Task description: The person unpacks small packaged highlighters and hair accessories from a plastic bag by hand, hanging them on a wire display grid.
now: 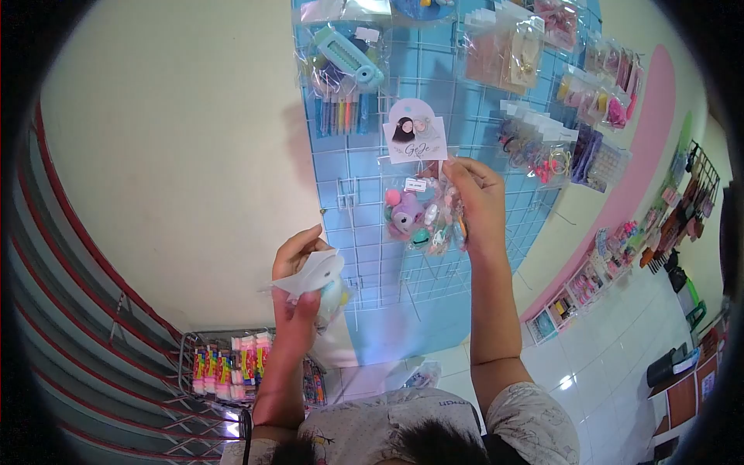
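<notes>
My left hand (293,271) is closed round a small clear packet (332,293) topped with a white card, low on the left in front of the wire grid. The packet's contents are partly hidden by the card and my thumb. Higher up, my right hand (482,194) pinches the edge of a cluster of bagged keychains (418,215), with pastel charms and a purple plush-like figure inside. Above this cluster stands a white printed card (416,133) with two drawn figures, its lower right corner right at my fingertips.
The white wire grid (372,256) on a blue panel carries bare hooks, bagged pens (341,113), a turquoise case (349,58) and carded hair accessories (539,155). Below left is a wire basket (186,364) of colourful packs. A red-edged folding shutter (77,310) stands left; more racks line the right wall.
</notes>
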